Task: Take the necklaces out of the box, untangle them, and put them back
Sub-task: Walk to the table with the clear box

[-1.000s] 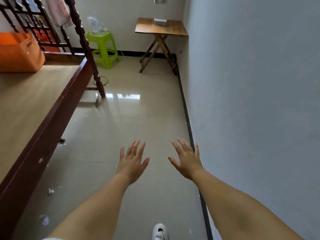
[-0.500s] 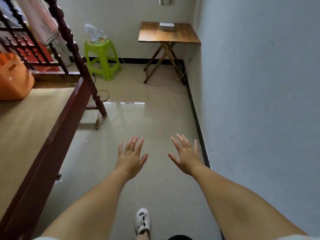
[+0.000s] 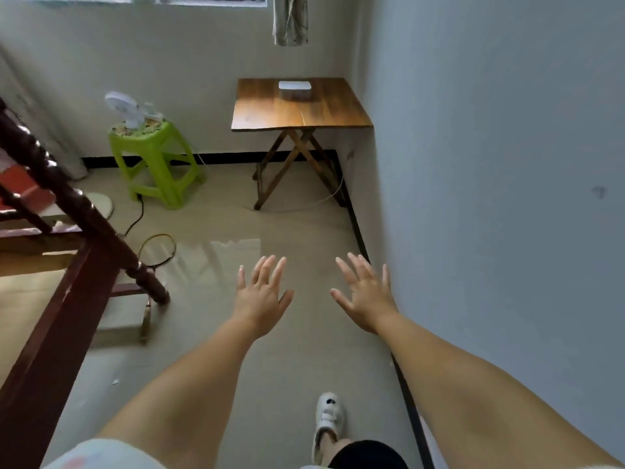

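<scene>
— Beige tiled floor [image 3: 297, 225], glossy, a pale reflection across the middle. What runs along the sides?

— Grey wall [image 3: 490, 198] on the right, with a dark skirting strip at its foot. Dark wooden bed frame [image 3: 50, 333] along the left, its turned post [image 3: 101, 228] standing at the corner. Between them an open lane of floor leads to the far wall.

— And at the far end?

— Folding wooden surface [image 3: 301, 106] set into the right corner, its right edge against the wall. White box [image 3: 295, 89] sits on it toward the back edge, lid down; necklaces not visible. Green plastic stool [image 3: 155, 164] to its left with a small white fan [image 3: 126, 110] on top. Bare floor between stool and surface.

— Anything lying in the lane?

— Racket [image 3: 155, 252] on the floor by the bed post, a black cord trailing near the stool.

— The hands?

— Both stretched forward at the same height, palms down, apart. Left hand [image 3: 262, 299] grip wide, fingers spread, holding nothing. Right hand [image 3: 367, 296] likewise, near the wall. One white shoe [image 3: 328, 414] on the tiles below.
</scene>
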Tool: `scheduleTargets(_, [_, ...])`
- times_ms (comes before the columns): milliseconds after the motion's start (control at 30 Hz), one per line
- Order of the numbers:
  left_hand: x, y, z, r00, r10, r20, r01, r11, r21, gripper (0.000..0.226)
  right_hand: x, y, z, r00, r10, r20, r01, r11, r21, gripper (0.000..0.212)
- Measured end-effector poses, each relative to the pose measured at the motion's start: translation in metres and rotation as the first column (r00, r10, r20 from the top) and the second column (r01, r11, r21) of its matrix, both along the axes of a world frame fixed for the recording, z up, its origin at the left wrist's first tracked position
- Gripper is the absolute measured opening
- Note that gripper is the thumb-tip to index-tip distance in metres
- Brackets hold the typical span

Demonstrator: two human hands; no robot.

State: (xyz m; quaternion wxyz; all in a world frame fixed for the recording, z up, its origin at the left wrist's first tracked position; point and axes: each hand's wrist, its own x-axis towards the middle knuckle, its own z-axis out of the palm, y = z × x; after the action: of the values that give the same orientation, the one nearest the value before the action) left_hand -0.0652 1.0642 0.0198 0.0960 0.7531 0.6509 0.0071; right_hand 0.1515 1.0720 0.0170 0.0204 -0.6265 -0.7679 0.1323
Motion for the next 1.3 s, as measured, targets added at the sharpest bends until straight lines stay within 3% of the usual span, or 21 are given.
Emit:
scheduleTargets(367, [-0.005,0.237,0.017,0.992,0.123,-0.001,-0.123,0.992,0.033,0.061,0.013,0.267,0.02,0.995,0.087,0.039,-0.088,0.996,0.011,0.063])
scheduleTargets(567, [-0.031,0.368,0.01,0.995,0.102,-0.025,-0.1,0.993,0.055,0.061,-0.007,0.392,0.014,0.998,0.059,0.038,-0.06,0.997,0.038,0.063])
scheduleTargets(733, [-0.056,0.477,0.021,0.996,0.073,-0.051,-0.07,0.995,0.07,0.084,-0.029,0.492,0.027,0.999,-0.007,0.035,0.006,0.999,0.05,0.065])
scheduleTargets(867, [-0.062,0.554,0.026,0.999,0.047,-0.014,-0.046,0.998,0.038,0.06,-0.037,0.557,0.027,0.999,-0.036,0.028,0.035,0.999,0.036,0.061])
scheduleTargets(1300, [-0.072,0.821,0.008,0.998,0.067,-0.002,-0.067,0.998,-0.016,0.061,-0.038,0.834,0.013,0.999,0.003,0.054,-0.004,1.0,0.028,0.061])
